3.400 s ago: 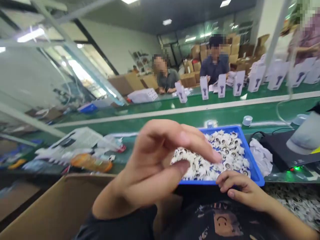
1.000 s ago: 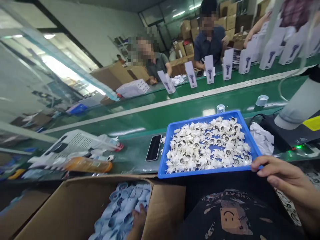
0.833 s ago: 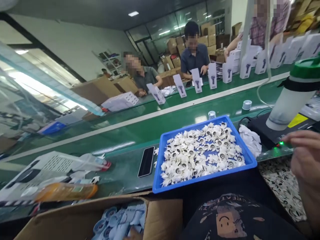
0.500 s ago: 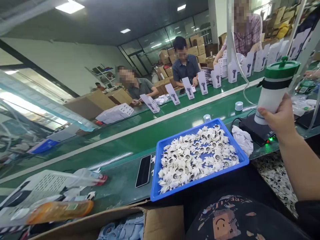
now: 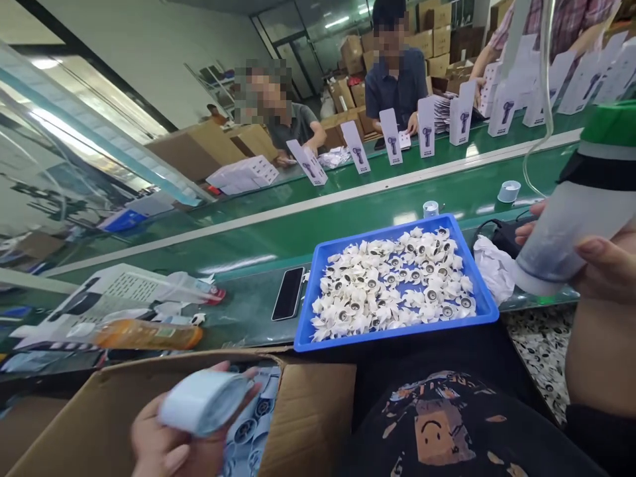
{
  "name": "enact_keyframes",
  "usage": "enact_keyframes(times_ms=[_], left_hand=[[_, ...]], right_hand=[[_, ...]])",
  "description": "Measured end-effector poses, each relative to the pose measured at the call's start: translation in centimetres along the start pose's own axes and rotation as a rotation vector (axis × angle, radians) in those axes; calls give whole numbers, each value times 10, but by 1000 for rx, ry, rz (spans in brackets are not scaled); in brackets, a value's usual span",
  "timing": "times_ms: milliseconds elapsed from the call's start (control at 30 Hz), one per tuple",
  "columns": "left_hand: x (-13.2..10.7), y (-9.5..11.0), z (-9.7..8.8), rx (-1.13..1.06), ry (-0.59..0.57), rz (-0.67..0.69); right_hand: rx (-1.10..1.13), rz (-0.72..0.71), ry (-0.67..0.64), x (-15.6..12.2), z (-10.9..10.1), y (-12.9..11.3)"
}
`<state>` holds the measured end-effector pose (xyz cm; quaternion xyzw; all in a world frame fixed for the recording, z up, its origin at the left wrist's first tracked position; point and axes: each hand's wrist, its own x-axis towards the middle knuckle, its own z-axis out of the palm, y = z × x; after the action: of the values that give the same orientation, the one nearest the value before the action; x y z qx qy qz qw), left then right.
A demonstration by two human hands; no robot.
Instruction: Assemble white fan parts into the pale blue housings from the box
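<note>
My left hand (image 5: pixel 161 440) is wrapped round a light-blue cylindrical plastic housing (image 5: pixel 191 401), over an open cardboard box (image 5: pixel 311 417). More light-blue housings (image 5: pixel 256 414) lie inside that box. At the right edge, my right hand (image 5: pixel 609 265) grips a translucent white bottle (image 5: pixel 566 222) with a green lid and a black band; the bottle is tilted and partly cut off by the frame. Between the hands, a blue tray (image 5: pixel 397 336) holds many white fan impellers (image 5: pixel 392 285) with dark centres.
A phone (image 5: pixel 288 293) lies left of the tray, and an orange drink bottle (image 5: pixel 149 334) beyond the cardboard box. Crumpled white paper (image 5: pixel 494 268) touches the tray's right side. Across the green conveyor (image 5: pixel 238 248), white product boxes (image 5: pixel 392 139) stand before several people.
My left hand has come into view with a light-blue housing. The green-lidded bottle in my right hand is nearer and more tilted. The view has shifted.
</note>
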<state>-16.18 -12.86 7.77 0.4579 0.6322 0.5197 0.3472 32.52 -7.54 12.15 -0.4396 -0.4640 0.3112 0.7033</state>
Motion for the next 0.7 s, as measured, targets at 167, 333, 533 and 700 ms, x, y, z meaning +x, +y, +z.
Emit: enact_keyframes(times_ms=[167, 333, 533, 700], left_hand=[[-18, 14, 123, -160, -301, 176], [-15, 29, 218, 60, -641, 671], [-31, 53, 253, 72, -736, 829], [-38, 57, 256, 54, -786, 798]], right_hand=[[302, 165, -268, -6, 35, -9], [501, 67, -350, -13, 76, -17], [503, 108, -219, -24, 89, -27], [444, 104, -222, -30, 83, -28]])
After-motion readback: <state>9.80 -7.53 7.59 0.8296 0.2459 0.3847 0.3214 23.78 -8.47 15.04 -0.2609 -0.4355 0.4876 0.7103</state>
